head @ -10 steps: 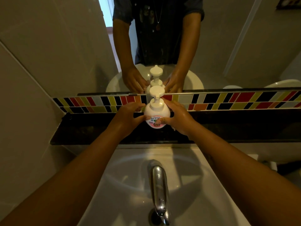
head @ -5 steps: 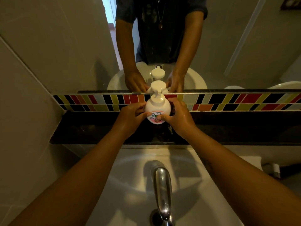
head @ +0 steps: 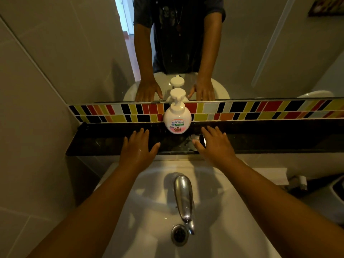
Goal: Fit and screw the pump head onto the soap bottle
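The soap bottle (head: pixel 177 118) stands upright on the dark ledge (head: pixel 111 144), its back close against the strip of coloured tiles (head: pixel 242 110) below the mirror (head: pixel 260 53). From my remote seat I see the pump head (head: pixel 177 95) seated on the bottle's neck, its white top rising in front of the mirror's lower edge; whether the thread is fully tight I cannot tell. My left hand (head: pixel 138 148) lies open to the left of the bottle, fingers spread, palm down over the ledge's front edge, gripping nothing and clear of the bottle. My right hand (head: pixel 214 144) mirrors it to the right of the bottle, also open and spread, empty, with a gap between it and the bottle. A small shiny object (head: pixel 202 139) sits on the ledge just right of the bottle, beside my right thumb; what it is I cannot make out. In front of the bottle, below the ledge, are the white basin (head: pixel 232 229), the chrome tap (head: pixel 183 198) and the drain (head: pixel 179 234).
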{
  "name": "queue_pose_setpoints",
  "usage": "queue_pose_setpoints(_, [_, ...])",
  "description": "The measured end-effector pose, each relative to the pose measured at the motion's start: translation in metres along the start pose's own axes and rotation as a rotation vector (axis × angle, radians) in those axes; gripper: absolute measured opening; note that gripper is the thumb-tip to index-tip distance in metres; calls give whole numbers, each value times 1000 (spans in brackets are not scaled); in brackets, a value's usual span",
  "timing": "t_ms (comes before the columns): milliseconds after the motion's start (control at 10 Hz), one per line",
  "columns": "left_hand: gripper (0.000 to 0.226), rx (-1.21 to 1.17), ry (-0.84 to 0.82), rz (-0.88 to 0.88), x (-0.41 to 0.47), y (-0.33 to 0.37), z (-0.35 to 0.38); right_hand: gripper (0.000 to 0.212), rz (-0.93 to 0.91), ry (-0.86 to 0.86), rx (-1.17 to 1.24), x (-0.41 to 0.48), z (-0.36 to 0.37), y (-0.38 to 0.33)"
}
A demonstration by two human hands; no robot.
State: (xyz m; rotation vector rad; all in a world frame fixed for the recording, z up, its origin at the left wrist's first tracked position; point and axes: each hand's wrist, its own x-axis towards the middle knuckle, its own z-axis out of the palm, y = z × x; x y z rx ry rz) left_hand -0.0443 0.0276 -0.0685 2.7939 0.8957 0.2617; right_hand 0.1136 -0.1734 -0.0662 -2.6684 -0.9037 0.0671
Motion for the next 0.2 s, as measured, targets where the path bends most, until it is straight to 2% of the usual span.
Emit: queue_pose_setpoints(200, [69, 47, -29, -3, -10, -7, 11, 75, -40, -53, -101, -16, 14, 6])
